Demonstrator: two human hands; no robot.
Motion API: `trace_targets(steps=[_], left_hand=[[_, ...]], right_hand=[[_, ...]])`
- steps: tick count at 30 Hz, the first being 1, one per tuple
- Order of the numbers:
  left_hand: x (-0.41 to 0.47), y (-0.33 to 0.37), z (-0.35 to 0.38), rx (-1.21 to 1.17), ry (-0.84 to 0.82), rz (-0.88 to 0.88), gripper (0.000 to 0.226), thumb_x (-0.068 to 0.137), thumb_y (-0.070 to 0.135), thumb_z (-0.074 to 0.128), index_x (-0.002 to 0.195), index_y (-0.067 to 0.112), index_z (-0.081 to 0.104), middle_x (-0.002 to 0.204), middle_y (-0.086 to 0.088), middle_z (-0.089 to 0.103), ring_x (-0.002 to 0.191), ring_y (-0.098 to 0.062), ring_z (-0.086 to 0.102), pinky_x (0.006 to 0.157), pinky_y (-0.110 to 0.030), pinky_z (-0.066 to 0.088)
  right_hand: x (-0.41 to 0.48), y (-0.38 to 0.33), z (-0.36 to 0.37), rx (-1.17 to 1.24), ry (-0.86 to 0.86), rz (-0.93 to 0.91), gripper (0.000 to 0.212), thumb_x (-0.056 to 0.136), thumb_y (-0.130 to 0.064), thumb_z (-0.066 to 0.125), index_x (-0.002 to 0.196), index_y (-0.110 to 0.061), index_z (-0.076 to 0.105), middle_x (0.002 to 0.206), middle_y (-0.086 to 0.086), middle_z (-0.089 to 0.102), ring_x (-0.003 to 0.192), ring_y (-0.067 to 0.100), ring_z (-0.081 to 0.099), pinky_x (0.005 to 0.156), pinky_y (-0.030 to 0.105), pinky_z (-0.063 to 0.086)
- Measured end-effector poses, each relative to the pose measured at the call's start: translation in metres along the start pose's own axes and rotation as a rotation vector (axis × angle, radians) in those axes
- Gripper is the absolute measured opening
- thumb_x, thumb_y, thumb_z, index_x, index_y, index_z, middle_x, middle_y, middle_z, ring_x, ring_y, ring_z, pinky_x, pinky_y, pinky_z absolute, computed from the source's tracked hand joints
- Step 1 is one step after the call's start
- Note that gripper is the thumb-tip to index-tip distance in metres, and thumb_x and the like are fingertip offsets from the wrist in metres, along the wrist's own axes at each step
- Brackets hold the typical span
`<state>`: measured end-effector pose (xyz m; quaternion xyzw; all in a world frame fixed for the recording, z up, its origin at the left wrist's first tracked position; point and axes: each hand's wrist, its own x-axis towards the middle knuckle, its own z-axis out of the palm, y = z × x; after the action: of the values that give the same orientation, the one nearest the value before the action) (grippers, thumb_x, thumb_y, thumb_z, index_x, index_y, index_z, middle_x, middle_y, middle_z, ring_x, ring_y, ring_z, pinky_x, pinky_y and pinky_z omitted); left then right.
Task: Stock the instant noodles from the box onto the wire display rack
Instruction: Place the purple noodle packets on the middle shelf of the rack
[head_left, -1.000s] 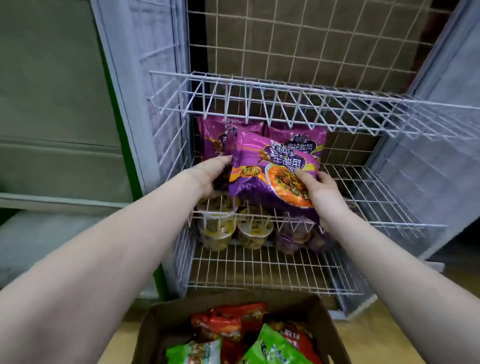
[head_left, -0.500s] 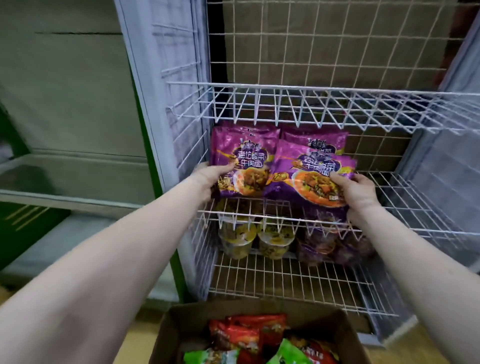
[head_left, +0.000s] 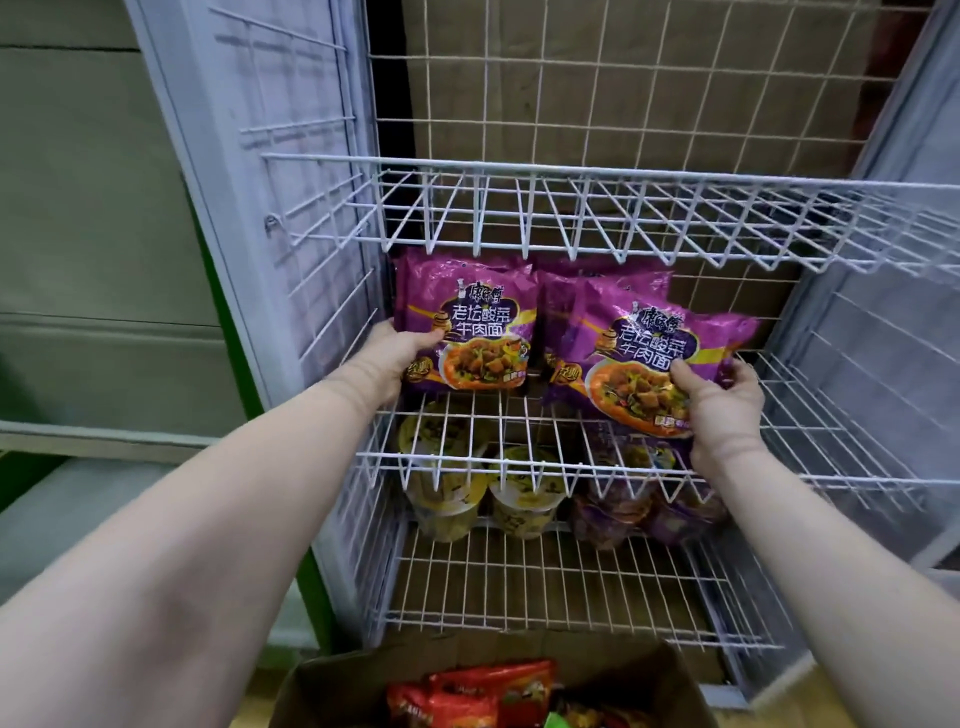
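Note:
Two purple instant noodle packets stand on the middle shelf of the white wire display rack (head_left: 524, 457). My left hand (head_left: 402, 358) grips the left purple packet (head_left: 467, 322) at its lower left edge. My right hand (head_left: 719, 400) holds the right purple packet (head_left: 639, 353) by its lower right corner, tilted and leaning forward. More purple packets stand behind both. At the bottom edge, the open cardboard box (head_left: 322, 686) holds red noodle packets (head_left: 483, 696) and a bit of a green one.
Yellow noodle cups (head_left: 447, 499) and purple cups (head_left: 623, 514) sit on the lower shelf. The top shelf (head_left: 571, 218) holds nothing. The right part of the middle shelf is bare wire. Grey side panels flank the rack; a grey-green wall is on the left.
The view has moved closer and up. My right hand has carried its purple packet to the right, beside the left packet, which my left hand steadies upright.

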<state>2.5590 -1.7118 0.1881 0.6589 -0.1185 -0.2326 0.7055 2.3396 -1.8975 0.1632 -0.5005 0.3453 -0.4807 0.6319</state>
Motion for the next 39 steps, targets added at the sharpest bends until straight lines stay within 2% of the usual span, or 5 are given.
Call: trace_targets(steps=[13,20,27,35,39], left_hand=[[0.011,-0.014,0.009,0.836,0.501,0.197,0.077,0.077,0.037,0.074,0.135,0.005,0.034,0.137,-0.023,0.037,0.127,-0.038,0.039,0.103,-0.045,0.037],[-0.011,0.007,0.029,1.365,0.286,0.768,0.070,0.085,0.027,0.065,0.142,0.010,0.028,0.139,-0.017,0.032,0.130,-0.031,0.034,0.111,-0.038,0.028],[-0.045,-0.001,0.088,0.855,-0.258,0.427,0.064,0.085,0.033,0.067,0.137,0.007,0.039,0.132,-0.008,0.050,0.122,-0.022,0.048,0.104,-0.029,0.037],[-0.043,0.001,0.112,0.582,-0.220,0.182,0.072,0.075,0.003,0.075,0.136,0.004,0.036,0.133,-0.016,0.049,0.119,-0.030,0.053,0.101,-0.041,0.045],[-0.041,-0.002,0.122,0.533,-0.216,0.250,0.085,0.073,0.003,0.077,0.143,0.006,0.030,0.139,-0.017,0.044,0.127,-0.030,0.046,0.109,-0.040,0.036]], right_hand=[[0.003,0.003,0.000,0.050,-0.052,0.056,0.071,0.080,-0.014,0.072,0.140,-0.011,0.034,0.127,0.013,0.057,0.116,0.029,0.057,0.105,0.051,0.040],[0.000,0.002,0.002,-0.003,-0.110,0.089,0.055,0.078,-0.015,0.073,0.128,-0.010,0.051,0.115,0.010,0.066,0.106,0.028,0.063,0.100,0.050,0.045],[-0.002,-0.003,-0.001,0.021,-0.169,0.152,0.048,0.082,-0.011,0.070,0.126,-0.009,0.052,0.111,0.009,0.066,0.099,0.025,0.064,0.094,0.041,0.050],[0.006,0.001,0.006,-0.202,-0.018,-0.065,0.035,0.078,-0.018,0.075,0.101,-0.010,0.050,0.089,0.006,0.059,0.083,0.020,0.057,0.087,0.033,0.047],[0.018,0.002,0.013,-0.485,0.007,-0.101,0.056,0.074,-0.049,0.069,0.117,-0.013,0.062,0.113,0.012,0.062,0.113,0.030,0.051,0.104,0.043,0.038]])
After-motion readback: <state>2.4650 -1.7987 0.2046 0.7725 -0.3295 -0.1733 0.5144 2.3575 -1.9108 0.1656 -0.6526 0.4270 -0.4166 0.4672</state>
